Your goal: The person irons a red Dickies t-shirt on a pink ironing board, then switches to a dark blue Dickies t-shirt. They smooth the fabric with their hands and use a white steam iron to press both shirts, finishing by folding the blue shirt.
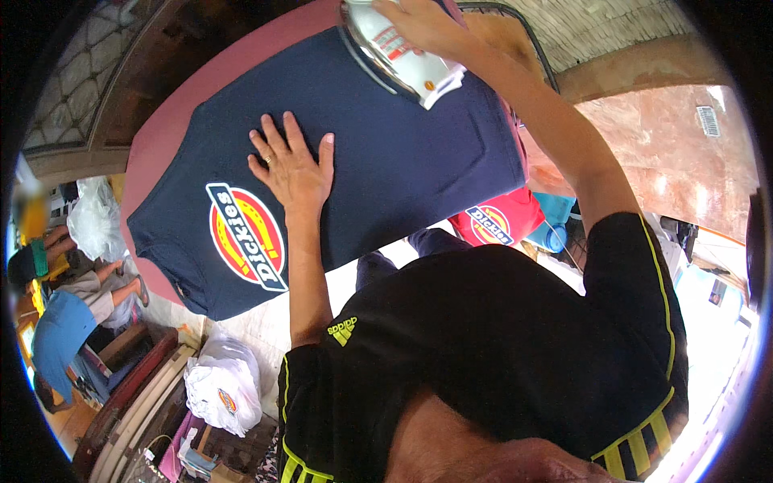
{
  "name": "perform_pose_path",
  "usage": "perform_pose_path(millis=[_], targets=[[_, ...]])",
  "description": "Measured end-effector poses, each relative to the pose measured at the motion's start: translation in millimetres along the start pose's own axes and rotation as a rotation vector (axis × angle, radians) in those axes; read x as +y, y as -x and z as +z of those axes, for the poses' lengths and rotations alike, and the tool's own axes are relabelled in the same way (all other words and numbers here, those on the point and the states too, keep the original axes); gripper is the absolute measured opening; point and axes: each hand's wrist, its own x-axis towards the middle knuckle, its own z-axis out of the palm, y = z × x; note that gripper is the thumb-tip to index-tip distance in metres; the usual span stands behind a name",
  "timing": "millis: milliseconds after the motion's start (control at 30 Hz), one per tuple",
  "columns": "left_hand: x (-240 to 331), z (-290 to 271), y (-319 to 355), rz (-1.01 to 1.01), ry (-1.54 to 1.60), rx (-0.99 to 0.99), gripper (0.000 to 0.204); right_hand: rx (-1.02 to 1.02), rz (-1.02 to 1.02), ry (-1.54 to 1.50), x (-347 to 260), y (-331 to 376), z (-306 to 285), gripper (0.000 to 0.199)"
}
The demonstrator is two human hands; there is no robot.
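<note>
A dark navy T-shirt lies spread over an ironing board with a dull red cover. On its chest, toward the near left, is a round red and yellow printed emblem with a dark lettered band. My left hand rests flat on the shirt beside the emblem, fingers spread, a ring on one finger. At the far side, my right hand is closed around the top of a white and silver clothes iron. The iron sits over the shirt's far edge; its handle is mostly hidden by the hand.
Red fabric with a similar emblem hangs at the board's near right, by a blue container. White bundled garments and a clear plastic bag are at left. Another person is farther left. Dark metal tubing curves beyond the board.
</note>
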Motion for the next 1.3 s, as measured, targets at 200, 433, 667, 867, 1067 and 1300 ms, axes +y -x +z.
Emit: perform_pose_path(millis=[200,433,667,867,1067,1300], targets=[[-7.0,5.8,5.0,-0.011,-0.036,-0.019,0.073,-0.040,0.143,-0.406,-27.8,9.6,-27.2,0.033],[25.8,-7.9,34.5,0.005,0.026,-0.075,0.067,-0.141,0.237,-0.477,-23.0,142.7,-87.4,0.039],[81.5,-27.3,92.2,0.156,0.275,-0.143,0.055,-0.048,0.660,-0.729,55.2,197.6,-112.0,0.033],[86.0,-45.8,170.9,-0.253,0.646,-0.474,0.025,-0.009,0.931,-1.170,91.0,159.2,-109.1,0.031],[91.0,-39.7,221.2,-0.792,0.918,-0.802,0.027,0.104,0.944,-1.172,126.9,159.6,-70.5,0.031],[71.6,36.5,251.0,-1.431,1.531,-0.108,0.029,0.032,0.915,-1.183,155.6,170.2,-56.6,0.035]])
